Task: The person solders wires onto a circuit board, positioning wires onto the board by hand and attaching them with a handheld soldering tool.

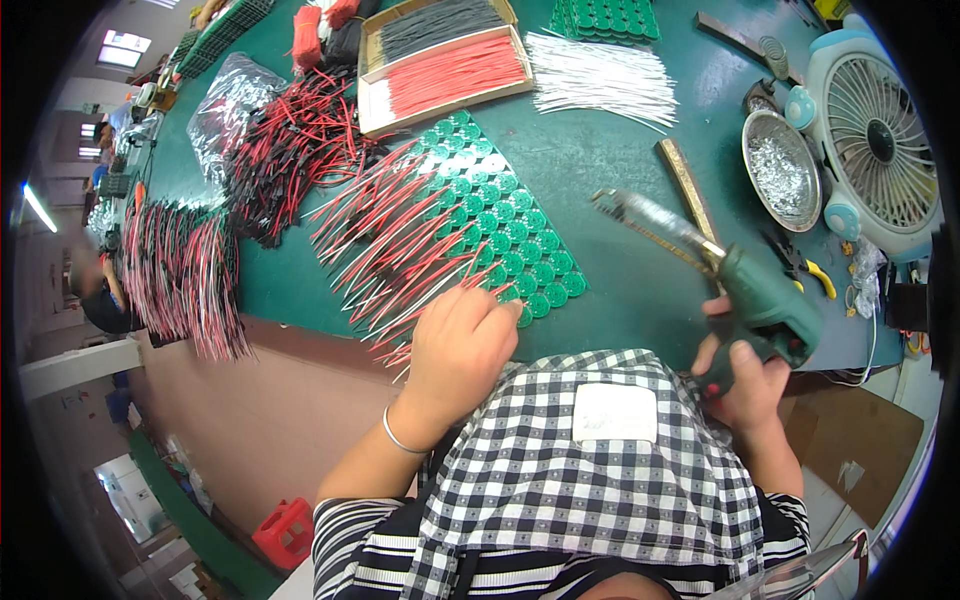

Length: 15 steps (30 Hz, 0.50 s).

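My right hand (742,380) is wrapped round the handle of a green soldering gun (768,305). Its long metal barrel points up and to the left, and the tip hangs over the table, apart from the boards. My left hand (463,335) is closed, with its fingers bent down at the near corner of a panel of round green circuit boards (515,225). What its fingertips grip is hidden. Red, white and black wires (385,235) stick out from the panel's left side, some running beside and under my left hand.
Boxed red and black wires (455,75) lie at the back, beside loose white wires (603,78). Wired boards (185,270) hang over the left edge. To the right are a brass-coloured bar (685,185), a metal bowl (782,170), a fan (875,140) and pliers (797,262).
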{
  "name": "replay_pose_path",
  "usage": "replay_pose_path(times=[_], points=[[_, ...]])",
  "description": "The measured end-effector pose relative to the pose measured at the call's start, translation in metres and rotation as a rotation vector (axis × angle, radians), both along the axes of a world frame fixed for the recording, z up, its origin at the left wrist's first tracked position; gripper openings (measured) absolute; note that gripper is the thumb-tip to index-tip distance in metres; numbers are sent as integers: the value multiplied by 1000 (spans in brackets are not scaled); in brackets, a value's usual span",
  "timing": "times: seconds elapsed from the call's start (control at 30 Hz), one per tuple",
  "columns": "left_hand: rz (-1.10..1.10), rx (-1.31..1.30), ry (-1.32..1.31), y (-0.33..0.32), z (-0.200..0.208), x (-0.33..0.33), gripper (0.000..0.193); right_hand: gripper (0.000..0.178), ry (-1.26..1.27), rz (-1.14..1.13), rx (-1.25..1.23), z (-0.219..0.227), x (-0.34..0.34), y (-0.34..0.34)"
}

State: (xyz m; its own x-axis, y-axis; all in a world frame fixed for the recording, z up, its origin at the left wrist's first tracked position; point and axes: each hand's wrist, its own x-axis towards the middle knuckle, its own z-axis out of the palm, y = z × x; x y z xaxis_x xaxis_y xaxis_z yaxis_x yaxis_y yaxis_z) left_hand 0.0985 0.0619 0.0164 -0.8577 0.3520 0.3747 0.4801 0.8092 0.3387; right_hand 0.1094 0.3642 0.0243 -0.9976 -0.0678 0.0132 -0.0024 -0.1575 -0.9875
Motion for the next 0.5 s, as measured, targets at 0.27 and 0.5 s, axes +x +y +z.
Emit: replay_pose_path(times=[0.27, 0.5], points=[[22, 134, 20, -13, -23, -15, 22, 38, 445, -98, 566, 64, -46, 70], [165, 131, 200, -65, -39, -67, 23, 29, 520, -337, 1217, 173, -70, 101]])
